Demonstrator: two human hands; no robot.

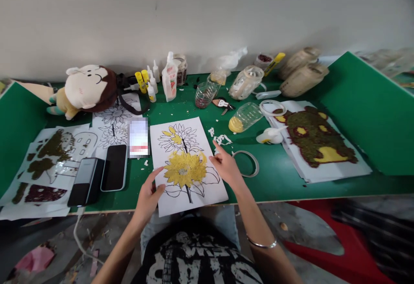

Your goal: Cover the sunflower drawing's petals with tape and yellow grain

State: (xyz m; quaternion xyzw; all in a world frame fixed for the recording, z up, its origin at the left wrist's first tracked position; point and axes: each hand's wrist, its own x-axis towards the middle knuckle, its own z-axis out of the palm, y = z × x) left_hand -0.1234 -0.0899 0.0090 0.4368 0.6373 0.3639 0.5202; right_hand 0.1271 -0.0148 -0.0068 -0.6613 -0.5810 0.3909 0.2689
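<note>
A white sheet with a line drawing of flowers [208, 135] lies in front of me at a slight tilt. Its lower flower [186, 169] is covered in yellow grainy material, while the upper flower has only some yellow petals. My left hand [149, 194] rests at the sheet's left edge, thumb and fingers apart. At the right edge, my right hand [226, 165] has its index finger stretched out and the others bent, touching the paper's margin. Torn white scraps [222, 139] lie just beyond it. A tape-like ring [255, 165] is to its right.
Behind the sheet are a clear jar with yellow grains [237, 123], a white glue bottle [270, 135] and a larger glue bottle [170, 77]. Phones [114, 167] and a power bank [86, 182] sit left. A bear picture [320, 135] tops papers at right.
</note>
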